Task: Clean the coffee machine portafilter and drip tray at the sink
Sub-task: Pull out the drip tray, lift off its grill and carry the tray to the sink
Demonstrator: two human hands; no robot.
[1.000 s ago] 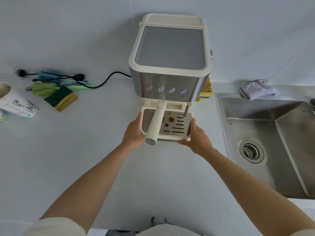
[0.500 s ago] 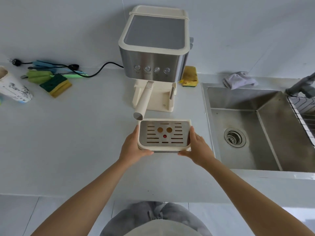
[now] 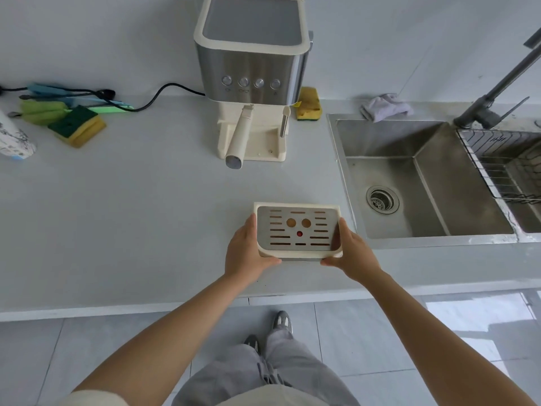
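Left hand (image 3: 246, 254): clasps the left end of the drip tray (image 3: 297, 230), thumb up the side, fingers tucked beneath.
Right hand (image 3: 352, 254): clasps the right end the same way; neither hand holds anything else.
Drip tray: held roughly level over the front of the table (image 3: 131, 200), just left of the sink (image 3: 433, 183), well apart from the coffee machine (image 3: 251, 54).
Portafilter (image 3: 238, 136): locked under the machine, handle pointing toward the person.
Spill risk: I reckon any liquid under the slotted metal plate runs onto the table or floor if the tray tips while crossing the sink rim.
Plate risk: the plate looks like a loose insert; upending the tray could send it clattering into the basin.
Writing: none readable. Small symbols sit under the 4 buttons (image 3: 243, 82), too small to make out. No brand shows.
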